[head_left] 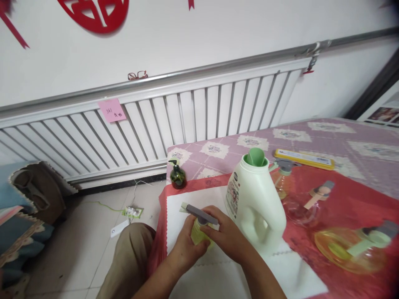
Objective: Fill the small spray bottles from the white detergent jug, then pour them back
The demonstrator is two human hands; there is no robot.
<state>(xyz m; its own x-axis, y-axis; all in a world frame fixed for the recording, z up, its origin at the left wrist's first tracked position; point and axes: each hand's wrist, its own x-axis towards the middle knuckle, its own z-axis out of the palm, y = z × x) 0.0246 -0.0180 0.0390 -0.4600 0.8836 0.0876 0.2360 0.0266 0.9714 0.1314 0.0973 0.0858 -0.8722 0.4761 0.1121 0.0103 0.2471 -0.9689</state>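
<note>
A small spray bottle (197,233) with a translucent yellow body and a long grey spray head stands upright over the white sheet. My left hand (186,245) is wrapped round its body from the left. My right hand (230,234) closes on it from the right, fingers at the neck and just under the grey head. Part of the bottle is hidden behind my fingers. Close beside my right hand is a large pale green jug (256,199), its mouth uncapped with a green cup-like piece (256,157) sitting in it.
A dark green pump bottle (178,176) stands at the table's left corner. On the red cloth (299,243) to the right are an orange spray bottle (281,182), a clear pink one (304,209) and a yellow one (346,251). Behind them lies a yellow flat case (304,159).
</note>
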